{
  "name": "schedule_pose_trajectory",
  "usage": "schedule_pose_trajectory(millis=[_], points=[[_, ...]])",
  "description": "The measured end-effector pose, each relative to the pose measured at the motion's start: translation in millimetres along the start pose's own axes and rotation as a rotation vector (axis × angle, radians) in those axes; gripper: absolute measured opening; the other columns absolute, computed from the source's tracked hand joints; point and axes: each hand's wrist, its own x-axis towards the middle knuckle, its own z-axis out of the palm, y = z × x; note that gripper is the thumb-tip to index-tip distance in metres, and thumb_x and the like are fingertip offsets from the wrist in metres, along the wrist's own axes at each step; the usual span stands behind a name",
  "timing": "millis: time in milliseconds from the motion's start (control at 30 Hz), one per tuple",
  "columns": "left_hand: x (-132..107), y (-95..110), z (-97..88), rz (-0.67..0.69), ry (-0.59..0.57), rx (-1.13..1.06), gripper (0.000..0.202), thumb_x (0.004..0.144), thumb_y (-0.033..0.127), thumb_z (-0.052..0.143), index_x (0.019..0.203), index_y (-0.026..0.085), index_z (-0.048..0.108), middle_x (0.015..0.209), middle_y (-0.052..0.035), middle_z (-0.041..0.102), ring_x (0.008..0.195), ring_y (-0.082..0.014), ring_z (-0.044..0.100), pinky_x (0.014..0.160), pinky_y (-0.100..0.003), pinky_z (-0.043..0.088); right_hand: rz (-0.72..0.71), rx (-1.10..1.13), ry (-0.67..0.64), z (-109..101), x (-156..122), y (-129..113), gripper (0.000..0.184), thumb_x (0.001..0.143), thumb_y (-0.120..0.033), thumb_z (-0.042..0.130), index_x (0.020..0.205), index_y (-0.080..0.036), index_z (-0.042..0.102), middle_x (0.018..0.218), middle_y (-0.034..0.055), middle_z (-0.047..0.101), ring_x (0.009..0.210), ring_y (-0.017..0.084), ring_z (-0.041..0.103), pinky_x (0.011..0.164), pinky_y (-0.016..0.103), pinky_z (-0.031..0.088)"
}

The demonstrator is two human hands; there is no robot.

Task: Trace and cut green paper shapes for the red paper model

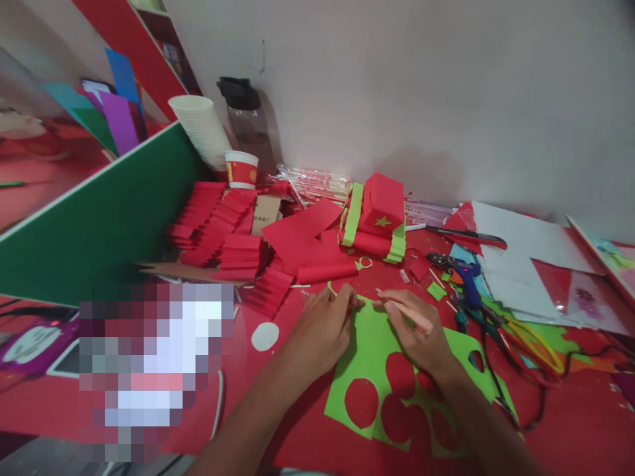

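Note:
A light green paper sheet [370, 360] with round holes cut out of it lies on the red table in front of me. My left hand [322, 327] rests at the sheet's far left corner, fingers curled and pinching a thin green strip there. My right hand [414, 327] lies on the sheet's top edge, its fingers closed round a slim pinkish pencil-like stick that points left toward the left hand. The two hands almost meet at the sheet's upper edge.
A red paper lantern with green bands [374, 218] stands behind the hands. Stacks of folded red paper [223, 228] lie to the left by a green board [99, 225]. A blue glue gun [461, 277], scissors, cords and paper scraps crowd the right. White cups [201, 129] and a bottle stand at the wall.

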Motion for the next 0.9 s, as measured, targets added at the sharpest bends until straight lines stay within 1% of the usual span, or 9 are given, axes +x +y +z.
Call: schedule_pose_trajectory(millis=[67, 133, 300, 367, 433, 467, 567, 700, 900], points=[[-0.1, 0.7, -0.3, 0.005, -0.006, 0.032, 0.024, 0.090, 0.010, 0.035, 0.107, 0.022, 0.048, 0.104, -0.0074, 0.066, 0.104, -0.0259, 0.058, 0.086, -0.039, 0.044, -0.023, -0.057, -0.057, 0.3, 0.0, 0.1, 0.018, 0.098, -0.023, 0.051, 0.105, -0.022, 0.067, 0.096, 0.0073, 0.072, 0.088, 0.022, 0.066, 0.081, 0.034, 0.052], [-0.2, 1.1, -0.6, 0.010, -0.006, 0.063, 0.025, 0.090, 0.010, 0.035, 0.108, 0.022, 0.048, 0.101, -0.0073, 0.066, 0.102, -0.0255, 0.058, 0.085, -0.038, 0.043, -0.006, -0.088, -0.125, 1.8, 0.1, -0.4, 0.018, 0.099, -0.022, 0.048, 0.102, -0.022, 0.066, 0.092, 0.0069, 0.071, 0.085, 0.021, 0.065, 0.078, 0.033, 0.050], [-4.8, 5.1, 0.6, 0.046, -0.027, 0.178, 0.027, 0.089, 0.009, 0.038, 0.110, 0.021, 0.050, 0.096, -0.0070, 0.064, 0.099, -0.0260, 0.055, 0.086, -0.039, 0.043, 0.020, -0.146, -0.196, 3.3, 1.1, -4.4, 0.021, 0.101, -0.024, 0.045, 0.093, -0.022, 0.064, 0.086, 0.0080, 0.068, 0.081, 0.022, 0.060, 0.073, 0.033, 0.047], [-10.5, 10.5, 4.3, 0.094, -0.025, 0.246, 0.029, 0.088, 0.010, 0.042, 0.113, 0.021, 0.052, 0.100, -0.0079, 0.064, 0.101, -0.0269, 0.054, 0.088, -0.040, 0.042, 0.021, -0.165, -0.204, 2.4, 1.8, -6.1, 0.022, 0.101, -0.025, 0.044, 0.092, -0.022, 0.064, 0.082, 0.0072, 0.066, 0.078, 0.022, 0.059, 0.070, 0.033, 0.045], [-17.5, 17.9, 10.7, 0.122, -0.008, 0.327, 0.031, 0.088, 0.013, 0.044, 0.117, 0.020, 0.053, 0.111, -0.0106, 0.063, 0.104, -0.0282, 0.054, 0.091, -0.042, 0.042, 0.022, -0.169, -0.214, 1.3, 2.8, -7.2, 0.022, 0.101, -0.025, 0.044, 0.092, -0.022, 0.063, 0.081, 0.0063, 0.066, 0.077, 0.021, 0.058, 0.068, 0.032, 0.044], [-20.9, 22.0, 14.7, 0.109, -0.012, 0.368, 0.034, 0.089, 0.015, 0.044, 0.122, 0.020, 0.053, 0.112, -0.0116, 0.064, 0.102, -0.0284, 0.056, 0.090, -0.043, 0.042, 0.023, -0.166, -0.217, 0.9, 3.4, -7.5, 0.022, 0.101, -0.025, 0.044, 0.091, -0.022, 0.062, 0.082, 0.0060, 0.066, 0.078, 0.021, 0.058, 0.069, 0.032, 0.043], [-26.5, 32.9, 27.3, 0.028, -0.077, 0.452, 0.050, 0.089, 0.015, 0.045, 0.139, 0.014, 0.045, 0.100, -0.0142, 0.068, 0.091, -0.0286, 0.063, 0.084, -0.043, 0.046, 0.036, -0.158, -0.215, 0.7, 5.2, -8.0, 0.022, 0.101, -0.025, 0.043, 0.090, -0.022, 0.061, 0.084, 0.0057, 0.067, 0.080, 0.021, 0.059, 0.072, 0.032, 0.043], [-22.0, 40.7, 36.7, -0.026, -0.121, 0.497, 0.052, 0.090, 0.014, 0.044, 0.142, 0.012, 0.044, 0.089, -0.0148, 0.070, 0.087, -0.0288, 0.068, 0.079, -0.040, 0.047, 0.048, -0.173, -0.206, 2.1, 7.4, -8.7, 0.021, 0.101, -0.023, 0.041, 0.091, -0.022, 0.059, 0.084, 0.0056, 0.066, 0.079, 0.022, 0.059, 0.073, 0.033, 0.042], [-16.3, 42.4, 37.5, -0.033, -0.103, 0.518, 0.052, 0.090, 0.014, 0.046, 0.142, 0.010, 0.046, 0.082, -0.0152, 0.070, 0.082, -0.0272, 0.070, 0.075, -0.035, 0.049, 0.078, -0.145, -0.193, 3.3, 7.5, -6.4, 0.020, 0.101, -0.023, 0.042, 0.088, -0.023, 0.057, 0.084, 0.0053, 0.066, 0.081, 0.022, 0.060, 0.075, 0.033, 0.044]])
